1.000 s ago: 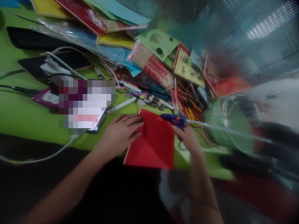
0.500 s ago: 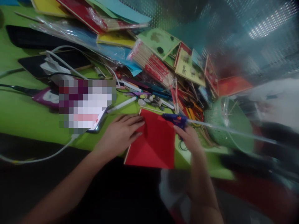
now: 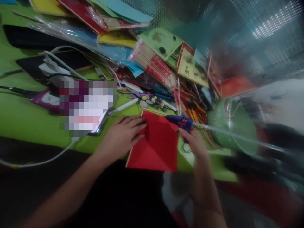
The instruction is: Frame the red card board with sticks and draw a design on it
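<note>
Green table (image 3: 28,117) smears into blur right of the red sheet (image 3: 156,145). Left hand (image 3: 121,136) lies flat, fingers (image 3: 135,122) together, on that sheet's left edge; right hand (image 3: 193,142) grips the blue glue gun (image 3: 178,120) at its upper right corner, handle hidden.

Dim and soft overall. The red sheet (image 3: 156,142) is the best-lit, sharpest zone, with a darker wedge of shade on it beside the left hand (image 3: 121,137), which lies flat there. Right of the sheet there is motion smear: the right hand (image 3: 194,144), the glue gun (image 3: 180,121) it grips and the green basket (image 3: 231,126) are all soft. Far up-right of the sheet a glare patch (image 3: 273,25) of bright dots is blown out. Below the sheet it is near-black with no detail. Left of the sheet a pixelated block (image 3: 86,106) sits over the green table (image 3: 23,117). The clutter (image 3: 154,66) behind the sheet bends with wide-angle stretch toward the edges.
</note>
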`<state>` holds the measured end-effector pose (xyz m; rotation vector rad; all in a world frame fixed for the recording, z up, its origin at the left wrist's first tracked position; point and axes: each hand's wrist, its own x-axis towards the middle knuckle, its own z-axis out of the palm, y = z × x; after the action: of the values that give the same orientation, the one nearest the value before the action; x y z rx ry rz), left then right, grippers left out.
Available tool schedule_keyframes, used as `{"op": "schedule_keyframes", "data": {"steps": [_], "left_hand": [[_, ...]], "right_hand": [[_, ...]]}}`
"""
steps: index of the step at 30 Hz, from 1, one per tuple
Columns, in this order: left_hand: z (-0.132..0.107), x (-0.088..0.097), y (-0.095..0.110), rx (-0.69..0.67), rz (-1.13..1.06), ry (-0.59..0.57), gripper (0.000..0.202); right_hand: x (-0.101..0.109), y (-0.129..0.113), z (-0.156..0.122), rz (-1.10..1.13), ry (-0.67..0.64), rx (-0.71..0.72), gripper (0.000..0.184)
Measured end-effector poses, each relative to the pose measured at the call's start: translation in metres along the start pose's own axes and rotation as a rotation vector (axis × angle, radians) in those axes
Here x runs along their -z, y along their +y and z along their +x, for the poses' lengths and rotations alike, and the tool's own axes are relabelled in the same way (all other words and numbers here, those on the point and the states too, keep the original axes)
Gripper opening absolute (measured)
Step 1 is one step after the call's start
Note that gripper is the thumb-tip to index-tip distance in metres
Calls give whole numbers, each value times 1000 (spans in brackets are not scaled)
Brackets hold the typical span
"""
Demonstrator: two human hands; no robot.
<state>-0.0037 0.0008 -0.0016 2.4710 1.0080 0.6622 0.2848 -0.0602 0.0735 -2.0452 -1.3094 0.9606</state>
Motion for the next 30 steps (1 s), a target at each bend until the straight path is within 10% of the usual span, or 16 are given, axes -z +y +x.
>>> {"op": "schedule_keyframes", "data": {"steps": [30], "left_hand": [[0, 0, 0, -12, -5, 8, 37]], "right_hand": [[-2, 4, 3, -146, -4, 70, 45]]}}
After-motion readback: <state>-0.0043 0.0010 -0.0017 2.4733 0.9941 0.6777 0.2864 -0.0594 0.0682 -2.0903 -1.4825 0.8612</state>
